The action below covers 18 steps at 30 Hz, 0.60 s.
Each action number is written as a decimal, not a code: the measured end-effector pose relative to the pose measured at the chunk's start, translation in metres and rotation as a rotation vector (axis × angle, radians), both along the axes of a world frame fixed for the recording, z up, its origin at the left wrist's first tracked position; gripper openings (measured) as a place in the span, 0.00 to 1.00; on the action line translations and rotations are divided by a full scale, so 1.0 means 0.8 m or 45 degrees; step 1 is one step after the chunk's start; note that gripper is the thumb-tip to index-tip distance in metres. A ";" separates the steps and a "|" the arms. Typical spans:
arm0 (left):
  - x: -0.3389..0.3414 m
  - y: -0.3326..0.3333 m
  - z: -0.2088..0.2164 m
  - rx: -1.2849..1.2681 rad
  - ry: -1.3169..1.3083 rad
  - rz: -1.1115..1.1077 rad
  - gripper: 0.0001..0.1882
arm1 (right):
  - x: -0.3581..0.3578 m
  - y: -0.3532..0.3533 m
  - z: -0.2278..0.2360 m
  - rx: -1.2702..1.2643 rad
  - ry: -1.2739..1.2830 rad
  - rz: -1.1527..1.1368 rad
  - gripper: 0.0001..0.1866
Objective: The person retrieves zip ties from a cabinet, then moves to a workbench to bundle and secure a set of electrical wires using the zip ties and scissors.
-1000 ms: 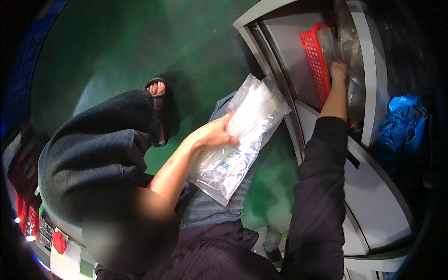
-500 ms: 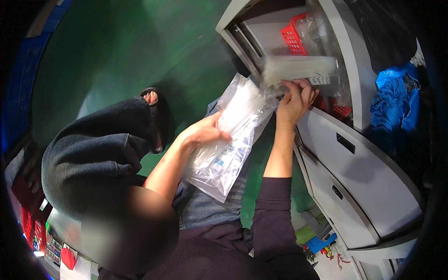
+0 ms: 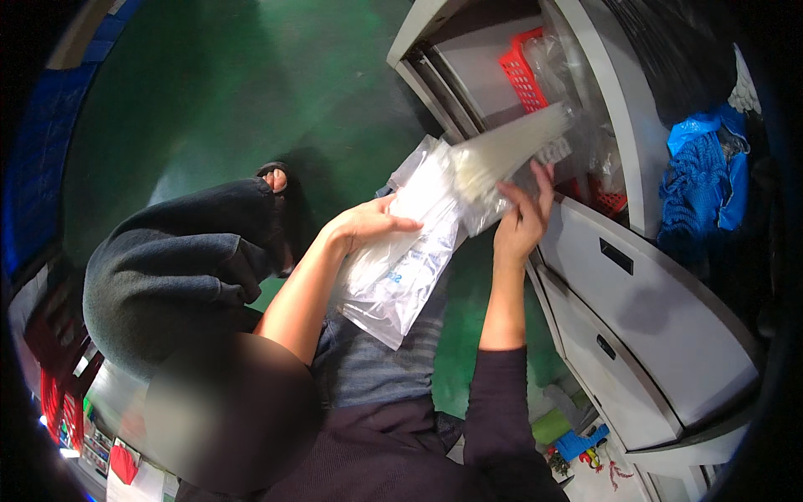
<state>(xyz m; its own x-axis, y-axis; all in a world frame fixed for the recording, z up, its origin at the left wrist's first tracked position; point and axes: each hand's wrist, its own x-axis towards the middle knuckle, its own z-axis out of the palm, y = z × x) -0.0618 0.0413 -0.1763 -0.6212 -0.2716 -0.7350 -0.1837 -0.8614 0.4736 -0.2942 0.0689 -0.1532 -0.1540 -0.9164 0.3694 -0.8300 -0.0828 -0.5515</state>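
Observation:
My left hand [image 3: 374, 224] grips a clear plastic bag [image 3: 401, 284] over my lap, its thumb lying across the top. Long, thin white strips that look like cable ties fill the bag. A second clear pack [image 3: 510, 152] of similar off-white strips overlaps its far right end, tilted up toward the open cabinet. My right hand [image 3: 522, 219] is at the lower edge of this second pack, thumb against the plastic and fingers partly spread. Part of its grip is hidden.
An open grey cabinet drawer [image 3: 631, 125] at the right holds a red basket [image 3: 523, 75] and clear plastic bags. Closed drawer fronts [image 3: 644, 293] stand below it. Blue bundled material [image 3: 703, 180] lies beyond. My bent knee [image 3: 159, 284] is at the left, above the green floor [image 3: 226, 100].
The second pack has swung, its far end tipping upward, and come nearer the first bag. My right fingers have spread and shifted slightly down. The left hand keeps its hold.

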 end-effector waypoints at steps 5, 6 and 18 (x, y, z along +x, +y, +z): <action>0.009 -0.019 -0.002 0.442 0.199 0.201 0.39 | 0.063 0.077 0.027 0.192 -0.287 0.326 0.12; 0.010 -0.019 -0.003 0.451 0.233 0.200 0.43 | 0.080 0.086 0.025 0.218 -0.515 0.411 0.12; -0.006 0.000 -0.027 -0.258 0.008 -0.054 0.34 | -0.016 -0.141 0.051 0.227 0.073 -0.293 0.12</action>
